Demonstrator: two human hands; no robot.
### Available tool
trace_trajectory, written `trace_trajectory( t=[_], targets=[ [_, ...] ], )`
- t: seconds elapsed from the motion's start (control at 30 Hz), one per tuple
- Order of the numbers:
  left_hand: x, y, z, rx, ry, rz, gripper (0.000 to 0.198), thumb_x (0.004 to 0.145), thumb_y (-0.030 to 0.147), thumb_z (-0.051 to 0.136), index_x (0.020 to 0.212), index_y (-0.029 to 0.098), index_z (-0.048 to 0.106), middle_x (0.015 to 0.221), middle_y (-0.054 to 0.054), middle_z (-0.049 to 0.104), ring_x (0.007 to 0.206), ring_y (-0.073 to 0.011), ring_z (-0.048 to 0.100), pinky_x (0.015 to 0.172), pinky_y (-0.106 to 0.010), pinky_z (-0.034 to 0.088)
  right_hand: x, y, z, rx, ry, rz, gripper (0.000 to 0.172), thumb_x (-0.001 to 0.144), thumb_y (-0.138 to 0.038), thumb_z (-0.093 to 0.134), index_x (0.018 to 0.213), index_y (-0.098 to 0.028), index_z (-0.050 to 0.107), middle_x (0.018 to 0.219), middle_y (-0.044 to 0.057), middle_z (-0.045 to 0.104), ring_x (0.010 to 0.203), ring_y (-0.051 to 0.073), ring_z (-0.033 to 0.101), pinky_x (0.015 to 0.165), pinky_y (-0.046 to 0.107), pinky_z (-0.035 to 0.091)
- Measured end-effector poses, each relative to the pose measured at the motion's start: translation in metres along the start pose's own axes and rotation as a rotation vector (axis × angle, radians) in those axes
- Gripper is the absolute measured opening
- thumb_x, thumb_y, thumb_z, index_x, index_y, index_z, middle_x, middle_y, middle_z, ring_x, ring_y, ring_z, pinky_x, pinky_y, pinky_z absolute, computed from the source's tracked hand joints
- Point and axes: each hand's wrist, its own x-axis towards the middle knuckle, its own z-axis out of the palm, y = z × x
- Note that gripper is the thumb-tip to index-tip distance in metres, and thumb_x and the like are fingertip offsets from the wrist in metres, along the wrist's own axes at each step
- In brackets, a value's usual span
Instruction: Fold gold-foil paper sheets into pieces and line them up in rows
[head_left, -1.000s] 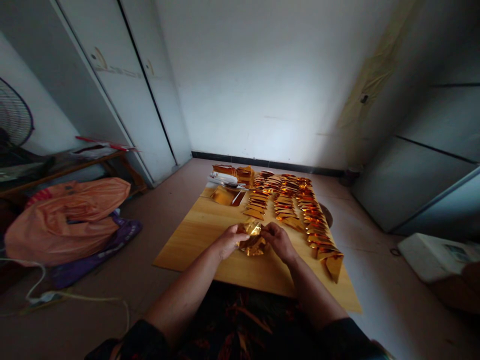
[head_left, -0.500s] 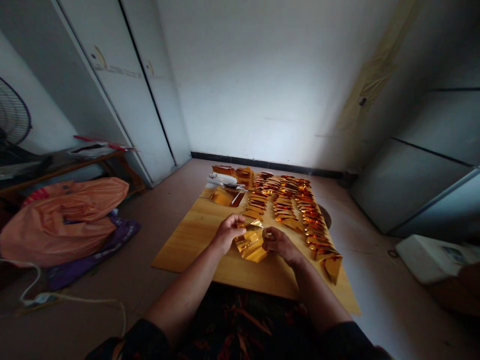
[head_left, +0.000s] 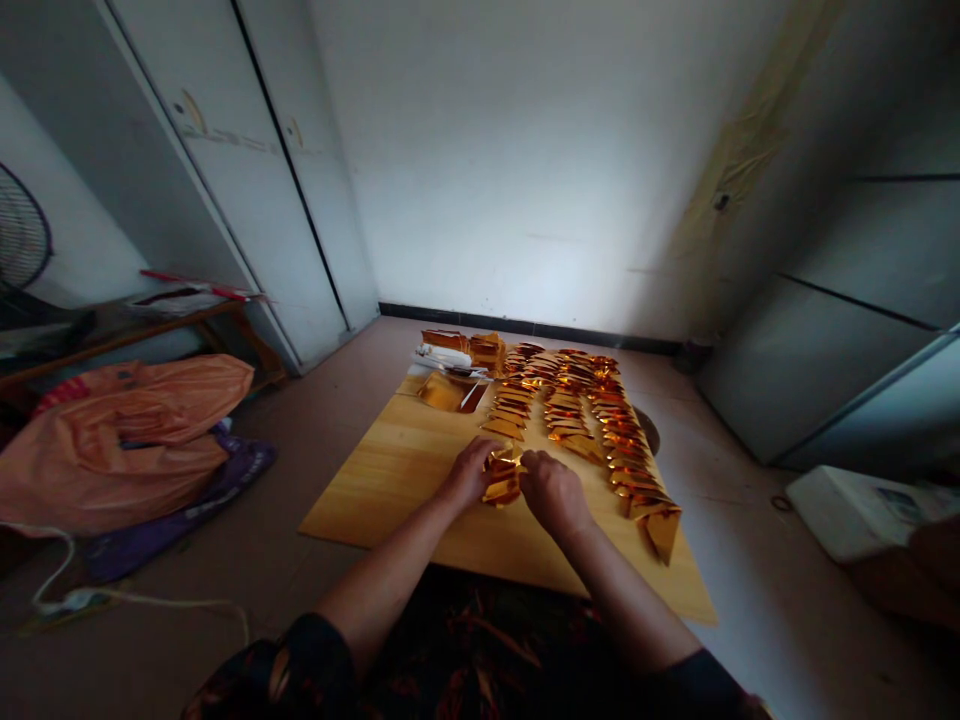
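A sheet of shiny gold foil paper (head_left: 502, 487), bent inward at its sides, is between my two hands over the wooden board (head_left: 375, 490). My left hand (head_left: 471, 474) is closed on its left edge. On the opposite side, my right hand (head_left: 553, 490) grips the upper right edge, its fingertips partly hidden by the back of the hand. Just beyond the hands, folded gold paper pieces (head_left: 571, 415) stand in overlapping rows along the right and far side of the board. A flat stack of gold sheets (head_left: 442, 391) lies at the far left.
White wrapping (head_left: 444, 356) lies behind the flat sheets, beside more gold paper bundles (head_left: 487, 352). To the left on the floor are an orange bag (head_left: 135, 430) and a white cable (head_left: 172, 601). A white box (head_left: 855, 510) stands at right.
My hands have come closer together, and the gold sheet between them has gone from spread wide to narrower and folded in. My right hand has turned over the paper's edge.
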Motion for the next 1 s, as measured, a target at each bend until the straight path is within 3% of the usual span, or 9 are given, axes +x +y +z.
trace_trajectory(
  t=[0.1, 0.2, 0.33, 0.43, 0.5, 0.63, 0.8, 0.9, 1.0],
  targets=[
    [0.004, -0.001, -0.003, -0.037, -0.057, -0.003, 0.041, 0.066, 0.013, 0.070, 0.106, 0.020, 0.060, 0.107, -0.005, 0.064, 0.098, -0.0206, 0.060, 0.086, -0.033, 0.049, 0.009, -0.010, 0.000, -0.006, 0.065, -0.078, 0.019, 0.088, -0.014, 0.046, 0.093, -0.017, 0.063, 0.099, 0.012, 0.063, 0.096, 0.021, 0.059, 0.070, 0.024, 0.046],
    [0.013, 0.002, -0.009, -0.069, -0.163, 0.018, 0.046, 0.065, 0.020, 0.073, 0.108, 0.020, 0.058, 0.108, -0.006, 0.064, 0.101, -0.0217, 0.060, 0.090, -0.034, 0.048, 0.020, -0.010, 0.005, 0.191, 0.077, -0.152, 0.020, 0.085, -0.010, 0.047, 0.089, -0.017, 0.065, 0.093, 0.010, 0.065, 0.087, 0.017, 0.060, 0.072, 0.023, 0.045],
    [0.023, 0.002, -0.015, -0.088, -0.331, 0.118, 0.047, 0.066, 0.016, 0.068, 0.112, 0.018, 0.057, 0.117, -0.007, 0.062, 0.107, -0.0224, 0.058, 0.096, -0.035, 0.045, 0.035, 0.001, 0.011, 0.659, 0.146, -0.298, 0.023, 0.081, -0.006, 0.047, 0.084, -0.018, 0.067, 0.085, 0.002, 0.068, 0.078, 0.012, 0.061, 0.073, 0.021, 0.046],
    [0.029, -0.001, -0.017, -0.077, -0.390, 0.137, 0.063, 0.062, 0.009, 0.068, 0.123, 0.018, 0.052, 0.124, -0.009, 0.058, 0.113, -0.0238, 0.054, 0.099, -0.037, 0.043, 0.040, 0.005, 0.022, 0.641, 0.134, -0.312, 0.027, 0.077, -0.002, 0.046, 0.083, -0.018, 0.067, 0.086, 0.001, 0.067, 0.080, 0.013, 0.060, 0.074, 0.022, 0.045],
    [0.030, -0.005, -0.017, -0.025, -0.352, 0.104, 0.072, 0.060, 0.003, 0.064, 0.128, 0.020, 0.048, 0.127, -0.009, 0.055, 0.117, -0.0238, 0.052, 0.101, -0.038, 0.042, 0.036, 0.003, 0.035, 0.455, 0.018, -0.290, 0.022, 0.078, -0.004, 0.050, 0.082, -0.017, 0.067, 0.085, 0.003, 0.067, 0.078, 0.014, 0.058, 0.074, 0.023, 0.044],
    [0.024, -0.016, -0.016, 0.083, -0.141, -0.041, 0.072, 0.061, -0.003, 0.057, 0.129, 0.022, 0.050, 0.119, -0.008, 0.058, 0.109, -0.0209, 0.055, 0.097, -0.037, 0.044, 0.019, -0.007, 0.060, 0.129, 0.134, -0.263, 0.024, 0.091, -0.023, 0.045, 0.107, -0.021, 0.064, 0.115, 0.009, 0.060, 0.106, 0.023, 0.050, 0.087, 0.034, 0.040],
    [0.010, -0.016, -0.012, -0.002, 0.081, -0.294, 0.061, 0.064, 0.005, 0.062, 0.122, 0.021, 0.055, 0.102, -0.005, 0.063, 0.085, -0.0168, 0.061, 0.075, -0.028, 0.050, 0.009, -0.013, 0.063, 0.032, 0.102, -0.288, 0.042, 0.090, -0.042, 0.048, 0.125, -0.020, 0.054, 0.132, 0.013, 0.051, 0.113, 0.027, 0.044, 0.091, 0.037, 0.035],
    [0.003, -0.003, -0.013, -0.108, 0.028, -0.495, 0.059, 0.070, 0.013, 0.061, 0.127, 0.020, 0.049, 0.084, 0.000, 0.065, 0.059, -0.0122, 0.058, 0.059, -0.024, 0.047, 0.011, -0.013, 0.061, 0.029, 0.111, -0.268, 0.038, 0.094, -0.035, 0.040, 0.125, -0.019, 0.054, 0.131, 0.012, 0.052, 0.112, 0.025, 0.046, 0.092, 0.036, 0.033],
    [-0.006, 0.015, -0.014, 0.123, -0.020, -0.469, 0.068, 0.070, 0.014, 0.062, 0.134, 0.025, 0.043, 0.068, 0.005, 0.061, 0.064, -0.0145, 0.059, 0.063, -0.023, 0.044, 0.012, -0.012, 0.063, 0.033, 0.124, -0.270, 0.036, 0.095, -0.034, 0.038, 0.122, -0.020, 0.057, 0.131, 0.011, 0.053, 0.112, 0.025, 0.047, 0.094, 0.037, 0.033]
  ],
)
